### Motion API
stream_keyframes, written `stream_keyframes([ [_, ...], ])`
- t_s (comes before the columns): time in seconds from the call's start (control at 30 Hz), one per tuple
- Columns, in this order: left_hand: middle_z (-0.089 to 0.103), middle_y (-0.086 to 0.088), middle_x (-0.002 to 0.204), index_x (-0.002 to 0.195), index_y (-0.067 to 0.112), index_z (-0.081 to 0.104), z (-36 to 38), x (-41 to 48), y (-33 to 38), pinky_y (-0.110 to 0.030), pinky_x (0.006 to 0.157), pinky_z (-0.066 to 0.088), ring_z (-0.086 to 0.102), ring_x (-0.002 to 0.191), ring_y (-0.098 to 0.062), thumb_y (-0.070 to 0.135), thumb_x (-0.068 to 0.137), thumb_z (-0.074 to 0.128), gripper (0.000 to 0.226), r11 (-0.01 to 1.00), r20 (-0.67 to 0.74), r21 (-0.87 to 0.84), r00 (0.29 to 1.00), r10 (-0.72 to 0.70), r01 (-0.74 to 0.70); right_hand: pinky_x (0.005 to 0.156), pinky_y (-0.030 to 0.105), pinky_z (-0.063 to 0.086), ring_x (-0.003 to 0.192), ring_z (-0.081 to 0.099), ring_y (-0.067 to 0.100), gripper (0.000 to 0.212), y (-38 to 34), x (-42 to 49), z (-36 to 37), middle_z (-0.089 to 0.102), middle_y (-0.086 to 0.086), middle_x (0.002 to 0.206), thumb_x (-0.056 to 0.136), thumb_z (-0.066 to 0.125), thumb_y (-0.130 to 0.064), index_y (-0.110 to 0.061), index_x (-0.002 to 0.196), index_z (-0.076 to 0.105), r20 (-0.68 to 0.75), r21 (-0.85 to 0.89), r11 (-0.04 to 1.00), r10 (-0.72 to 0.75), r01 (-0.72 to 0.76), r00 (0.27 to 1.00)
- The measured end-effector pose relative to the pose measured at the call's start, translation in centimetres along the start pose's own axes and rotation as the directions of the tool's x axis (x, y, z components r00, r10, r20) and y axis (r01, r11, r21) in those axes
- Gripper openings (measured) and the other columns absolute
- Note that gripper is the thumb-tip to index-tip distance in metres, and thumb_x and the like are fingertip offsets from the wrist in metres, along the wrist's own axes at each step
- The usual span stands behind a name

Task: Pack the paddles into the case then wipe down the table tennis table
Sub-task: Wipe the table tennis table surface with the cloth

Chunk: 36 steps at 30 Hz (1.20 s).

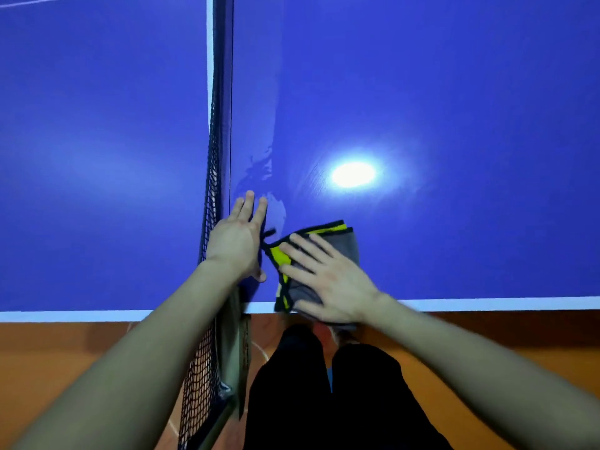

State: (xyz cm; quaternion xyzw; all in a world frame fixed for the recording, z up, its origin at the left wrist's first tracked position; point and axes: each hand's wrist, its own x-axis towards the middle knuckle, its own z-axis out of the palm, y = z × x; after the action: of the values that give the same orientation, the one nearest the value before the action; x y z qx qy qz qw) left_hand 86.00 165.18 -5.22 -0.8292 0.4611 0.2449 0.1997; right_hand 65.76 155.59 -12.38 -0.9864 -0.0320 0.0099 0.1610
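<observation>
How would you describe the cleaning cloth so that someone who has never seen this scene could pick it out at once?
Start at the blue table tennis table and find the black net crossing it. Just right of the net, at the table's near white edge, lies a folded cloth under the flat right hand. It alone is grey and yellow with black trim.

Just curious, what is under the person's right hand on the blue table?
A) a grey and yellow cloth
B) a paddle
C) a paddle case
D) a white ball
A: the right hand lies with fingers spread flat on a grey and yellow cloth, which sits at the near edge of the table, beside the net.
</observation>
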Motion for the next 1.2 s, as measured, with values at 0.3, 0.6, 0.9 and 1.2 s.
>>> stream_keyframes([
  [0.3, -0.015, -0.006, 0.179, 0.170, 0.019, -0.014, 0.2, 0.0, -0.1, -0.042, 0.114, 0.049, 0.002, 0.167, -0.020, 0.070, 0.050, 0.098, 0.171, 0.998, -0.027, 0.067, 1.000, 0.015, -0.013, 0.135, 0.057, 0.011, 0.167, 0.018, 0.035, 0.076, 10.1, 9.6, -3.2, 0.032, 0.013, 0.176, 0.100, 0.047, -0.065, -0.016, 0.159, 0.050, -0.275, 0.006, 0.735, 0.654, -0.678, 0.705],
  [0.6, -0.013, -0.003, 0.180, 0.170, 0.022, -0.014, 0.2, 0.3, -0.7, -0.053, 0.110, 0.051, 0.002, 0.167, -0.020, 0.076, 0.050, 0.095, 0.170, 0.997, -0.019, 0.075, 1.000, 0.024, -0.022, 0.133, 0.057, 0.021, 0.168, 0.018, 0.028, 0.071, -3.9, -3.1, 1.7, 0.031, 0.007, 0.178, 0.100, 0.067, -0.059, -0.017, 0.156, 0.058, -0.279, 0.038, 0.828, 0.546, -0.559, 0.790],
  [0.9, 0.040, -0.007, 0.163, 0.161, 0.028, 0.035, -0.9, -0.7, -2.8, -0.051, 0.104, 0.055, 0.051, 0.143, -0.030, 0.048, 0.080, 0.083, 0.097, 0.970, -0.040, 0.175, 0.984, 0.176, -0.167, 0.134, 0.063, 0.010, 0.169, 0.007, 0.038, 0.084, -6.2, -1.0, 2.2, 0.021, 0.016, 0.180, 0.102, 0.045, -0.066, -0.013, 0.168, 0.037, -0.328, 0.115, 0.284, 0.915, -0.952, 0.234],
  [1.2, 0.014, -0.022, 0.176, 0.172, 0.021, 0.014, 0.9, -4.4, -9.8, -0.055, 0.123, 0.036, 0.025, 0.160, -0.040, 0.027, 0.091, 0.077, 0.102, 0.886, -0.473, -0.463, 0.854, -0.216, -0.033, 0.135, 0.056, 0.012, 0.168, 0.016, 0.030, 0.093, -1.9, -4.1, 1.2, 0.027, 0.008, 0.179, 0.096, 0.048, -0.085, -0.022, 0.165, 0.044, -0.320, 0.048, 0.447, 0.854, -0.893, 0.410],
])
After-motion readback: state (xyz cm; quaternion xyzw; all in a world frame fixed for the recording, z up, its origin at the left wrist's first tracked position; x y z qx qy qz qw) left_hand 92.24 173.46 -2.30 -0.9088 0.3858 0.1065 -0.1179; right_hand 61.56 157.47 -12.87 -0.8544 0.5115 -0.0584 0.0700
